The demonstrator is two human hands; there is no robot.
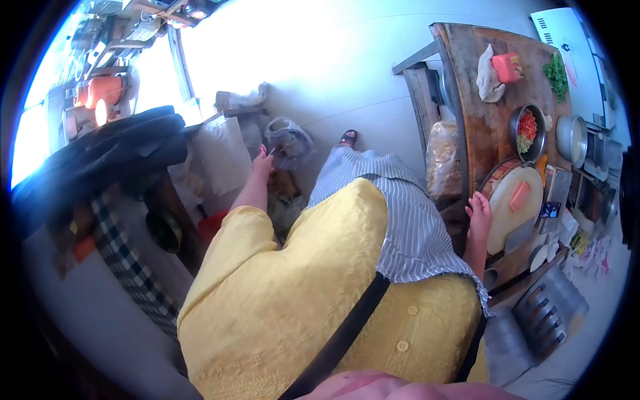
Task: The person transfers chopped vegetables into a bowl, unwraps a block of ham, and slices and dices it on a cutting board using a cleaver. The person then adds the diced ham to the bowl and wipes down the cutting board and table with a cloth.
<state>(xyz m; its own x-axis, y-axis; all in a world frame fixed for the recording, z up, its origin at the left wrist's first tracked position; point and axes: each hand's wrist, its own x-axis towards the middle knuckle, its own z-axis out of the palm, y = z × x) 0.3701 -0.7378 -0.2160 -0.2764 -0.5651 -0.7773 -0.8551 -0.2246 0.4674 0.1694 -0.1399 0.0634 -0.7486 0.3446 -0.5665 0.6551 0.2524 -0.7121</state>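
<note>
The pink block point(519, 195) lies on the chopping board point(505, 210), right of the nearer right hand point(479, 213), its long axis slanting along the counter point(475, 127); that hand's grip, loosely curled, looks bare. Well left of the board, the left hand point(263, 162) is beside a plastic bag point(290, 141), grip and contents unclear; beyond the board, a metal bowl point(533, 153) holds chopped red and green pieces point(526, 130).

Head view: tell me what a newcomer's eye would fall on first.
Probably the yellow shirt, filling the lower middle. Next, on the wooden table at right, the bowl of chopped red and green food, then the pink block on the round board, with the right hand beside the board.
</note>
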